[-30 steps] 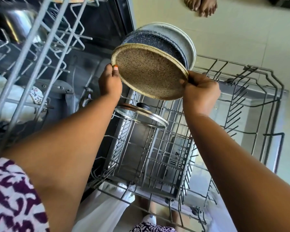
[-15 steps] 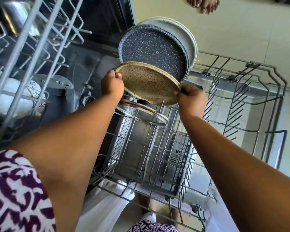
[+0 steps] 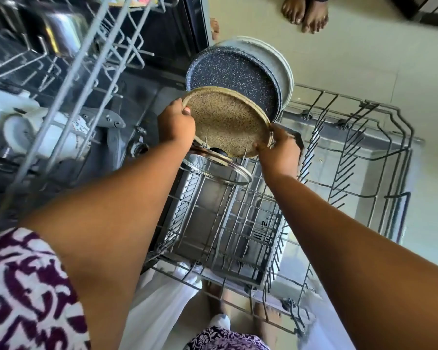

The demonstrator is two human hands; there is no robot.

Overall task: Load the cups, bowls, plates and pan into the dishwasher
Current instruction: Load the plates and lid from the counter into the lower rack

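At the left of the view, the upper rack (image 3: pixel 61 79) is standing pulled out, with white cups (image 3: pixel 23 127) lying in it. Next to it, the left hand (image 3: pixel 176 125) is gripping the left rim of the tan speckled plate (image 3: pixel 225 121), thumb hooked over the edge and fingers curled behind. The plate is being held on edge between both hands, tilted with its face toward the camera, its lower rim dipping among the tines of the lower rack (image 3: pixel 339 173); whether it is already seated in a slot cannot be told. It is sitting just in front of the dark blue speckled plate (image 3: pixel 228 74) and the pale grey plate (image 3: pixel 282 72), both upright in the same row, and just behind the glass lid (image 3: pixel 216 168). The right hand (image 3: pixel 278 145) is pinching the plate's right rim, fingers curled round the edge. Both forearms are reaching forward and down, about equally near. The coming move seems to turn on the plate's edge lining up with the gap between lid and blue plate.
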